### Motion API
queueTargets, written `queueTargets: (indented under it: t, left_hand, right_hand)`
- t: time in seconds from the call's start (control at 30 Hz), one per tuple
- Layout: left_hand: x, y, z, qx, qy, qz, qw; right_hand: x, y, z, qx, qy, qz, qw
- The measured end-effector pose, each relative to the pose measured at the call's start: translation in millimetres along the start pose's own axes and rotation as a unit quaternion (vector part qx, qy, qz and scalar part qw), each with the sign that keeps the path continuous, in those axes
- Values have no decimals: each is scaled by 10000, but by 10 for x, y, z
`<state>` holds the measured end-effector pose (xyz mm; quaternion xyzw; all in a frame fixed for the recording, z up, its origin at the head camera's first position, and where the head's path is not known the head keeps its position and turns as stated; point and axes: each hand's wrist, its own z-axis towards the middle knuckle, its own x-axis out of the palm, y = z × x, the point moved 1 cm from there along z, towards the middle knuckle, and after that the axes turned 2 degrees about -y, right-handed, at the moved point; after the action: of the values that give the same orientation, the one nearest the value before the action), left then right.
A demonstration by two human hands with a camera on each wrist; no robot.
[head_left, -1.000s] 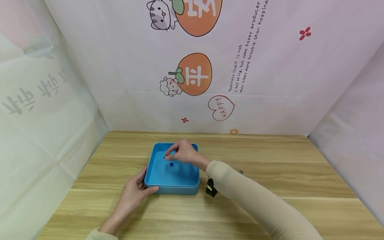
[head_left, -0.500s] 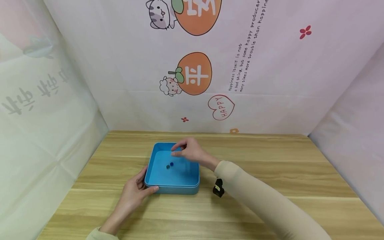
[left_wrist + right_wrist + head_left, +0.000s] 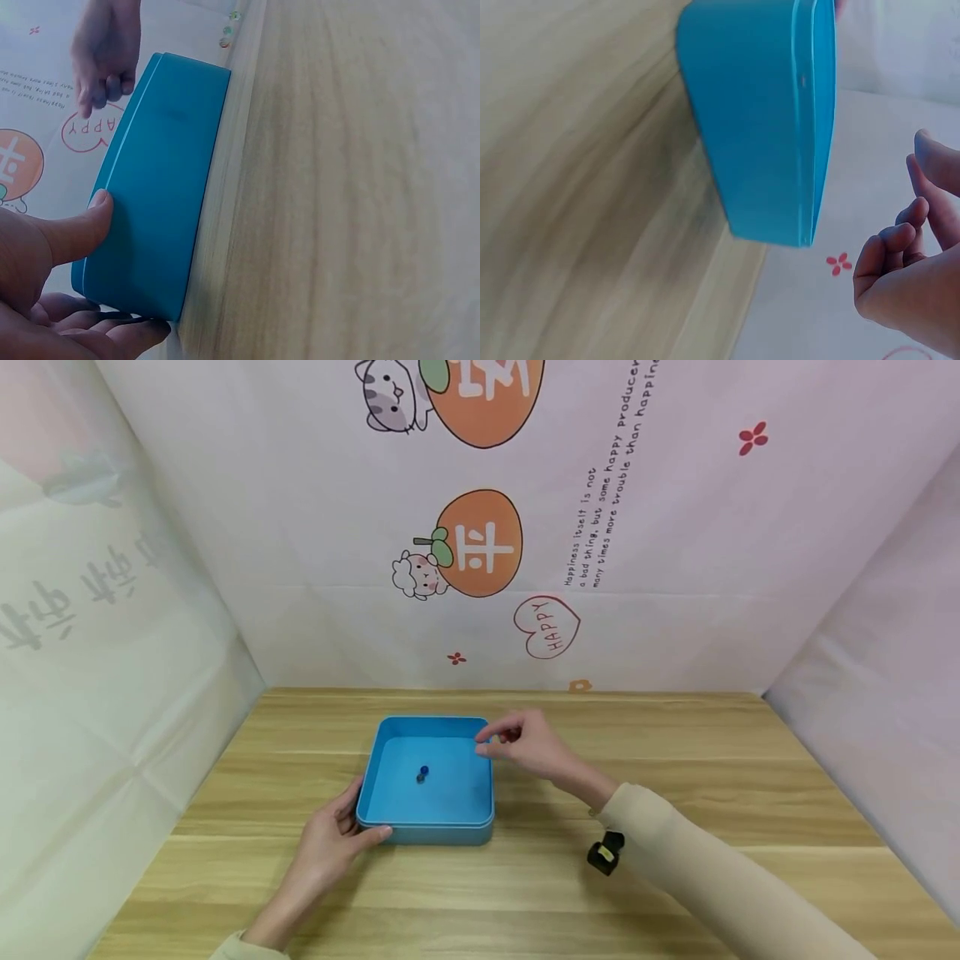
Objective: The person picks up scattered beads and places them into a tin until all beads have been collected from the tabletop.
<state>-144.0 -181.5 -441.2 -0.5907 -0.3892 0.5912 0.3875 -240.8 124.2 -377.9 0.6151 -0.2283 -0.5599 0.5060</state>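
A square blue box (image 3: 450, 836), without a lid, stands on the table. My left hand (image 3: 327, 839) grips its near left corner, the thumb on the front wall and the fingers along the left side, as the left wrist view (image 3: 82, 232) also shows. Inside lie two tiny round beads or marbles, one dark blue (image 3: 424, 770) and one greyish (image 3: 420, 779), close together. Above the box's right rim hovers my right hand (image 3: 528, 746). Its thumb and forefinger stand apart in the right wrist view (image 3: 915, 255), the other fingers loosely curled, with nothing seen between them.
Several small coloured beads (image 3: 227, 31) lie on the table beyond the box in the left wrist view; my right sleeve mostly hides them in the head view. A black wrist camera (image 3: 605, 853) hangs under that sleeve. Printed cloth (image 3: 645, 635) walls the table at the back and sides.
The greyish bead has left my right hand and now lies beside the blue one. The right hand has moved right, from over the box's middle to its right rim. My left hand keeps its hold.
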Motion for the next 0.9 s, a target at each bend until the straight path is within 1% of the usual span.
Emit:
queueTargets:
  t: [0.13,0.37,0.5,0.6,0.8,0.9]
  left_hand:
    - [3,9,6,3,-6,51,10000]
    - [2,26,2,-70,-38,58,10000]
    - [-2,14,9,-7,-27,72,10000]
    - [-8,3,7,17,-26,30,10000]
    - [-7,13,7,-61,-20,-13,10000]
    - [-3,16,6,-113,-21,-21,9999]
  right_hand:
    - [-126,-123,-185,160,-214,-16,9996]
    - [-336,-338,-508,128,-446,-137,9988]
    - [-483,-430,-677,264,-564,-124,9980]
    - [-600,-509,-783,340,-614,-157,9974]
    - [-844,-730,-978,410,-784,-321,9956]
    - [-939,-841,-1061,558,-851,-431,9939]
